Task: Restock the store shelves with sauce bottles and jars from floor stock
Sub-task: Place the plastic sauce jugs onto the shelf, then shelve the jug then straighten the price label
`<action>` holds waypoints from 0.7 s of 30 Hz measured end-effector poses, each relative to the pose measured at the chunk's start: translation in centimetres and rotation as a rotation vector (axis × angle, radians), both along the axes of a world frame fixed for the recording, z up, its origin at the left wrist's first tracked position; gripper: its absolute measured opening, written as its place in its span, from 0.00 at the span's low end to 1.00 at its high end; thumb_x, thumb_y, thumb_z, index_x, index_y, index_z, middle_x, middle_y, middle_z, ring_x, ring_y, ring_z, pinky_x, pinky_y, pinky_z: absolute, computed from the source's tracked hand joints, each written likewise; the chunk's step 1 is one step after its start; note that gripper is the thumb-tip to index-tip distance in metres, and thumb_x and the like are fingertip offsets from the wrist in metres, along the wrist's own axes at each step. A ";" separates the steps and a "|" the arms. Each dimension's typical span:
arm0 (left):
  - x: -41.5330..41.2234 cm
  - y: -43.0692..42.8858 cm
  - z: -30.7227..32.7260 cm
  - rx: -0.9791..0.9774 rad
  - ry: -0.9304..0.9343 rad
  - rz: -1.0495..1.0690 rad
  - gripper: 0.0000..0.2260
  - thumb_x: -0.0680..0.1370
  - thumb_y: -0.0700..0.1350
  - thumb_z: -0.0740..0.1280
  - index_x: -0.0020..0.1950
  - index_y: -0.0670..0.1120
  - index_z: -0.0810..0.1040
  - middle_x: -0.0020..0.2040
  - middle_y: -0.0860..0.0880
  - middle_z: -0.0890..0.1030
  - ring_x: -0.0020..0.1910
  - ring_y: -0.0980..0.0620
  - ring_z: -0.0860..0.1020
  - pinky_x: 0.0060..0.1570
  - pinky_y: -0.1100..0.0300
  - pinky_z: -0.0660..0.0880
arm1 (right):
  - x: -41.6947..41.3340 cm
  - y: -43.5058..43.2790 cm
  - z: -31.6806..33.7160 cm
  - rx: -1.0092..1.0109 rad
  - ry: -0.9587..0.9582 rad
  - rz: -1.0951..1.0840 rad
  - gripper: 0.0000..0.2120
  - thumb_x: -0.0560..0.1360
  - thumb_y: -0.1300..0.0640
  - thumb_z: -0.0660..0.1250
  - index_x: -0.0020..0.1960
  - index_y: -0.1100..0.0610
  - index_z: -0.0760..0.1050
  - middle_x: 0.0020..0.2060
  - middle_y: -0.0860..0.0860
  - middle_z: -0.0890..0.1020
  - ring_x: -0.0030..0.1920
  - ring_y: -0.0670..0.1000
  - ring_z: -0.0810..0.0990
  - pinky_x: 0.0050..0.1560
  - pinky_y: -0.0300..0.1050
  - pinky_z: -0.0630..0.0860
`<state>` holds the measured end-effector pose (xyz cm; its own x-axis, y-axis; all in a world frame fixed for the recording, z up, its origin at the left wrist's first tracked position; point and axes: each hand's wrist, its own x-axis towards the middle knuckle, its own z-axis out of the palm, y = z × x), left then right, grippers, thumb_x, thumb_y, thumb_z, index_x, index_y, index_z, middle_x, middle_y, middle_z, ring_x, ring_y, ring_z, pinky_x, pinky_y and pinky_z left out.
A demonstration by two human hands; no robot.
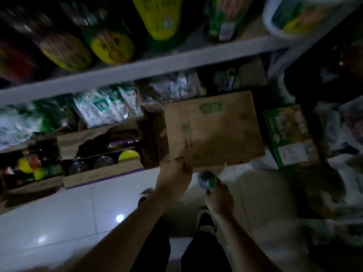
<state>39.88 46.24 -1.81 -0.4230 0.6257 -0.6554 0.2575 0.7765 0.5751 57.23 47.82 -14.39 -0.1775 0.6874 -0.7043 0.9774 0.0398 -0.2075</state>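
The frame is dim and blurred. A brown cardboard box point(214, 128) with green print lies on the floor below the white shelf point(137, 67). My left hand point(176, 173) grips the near edge of the box's flap. Just right of it, my right hand point(219, 199) holds a small bottle with a green label point(207, 179), close under that same edge. Dark sauce bottles with yellow and green labels point(110, 46) stand on the shelf above.
To the left, open cartons point(102, 171) hold jars with dark lids and yellow caps. White and green packets point(106, 108) sit behind them. A green printed carton point(290, 134) and crumpled plastic bags point(334, 193) lie to the right. My shoes point(206, 220) stand on pale floor tiles.
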 end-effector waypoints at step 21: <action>-0.2 0.5 3.6 0.142 -0.587 -0.585 0.43 0.69 0.36 0.77 0.69 0.64 0.55 0.70 0.64 0.62 0.70 0.66 0.63 0.64 0.73 0.62 | 0.6 9.3 22.6 -0.166 0.493 0.140 0.06 0.78 0.51 0.68 0.41 0.44 0.76 0.30 0.45 0.80 0.30 0.38 0.78 0.25 0.32 0.69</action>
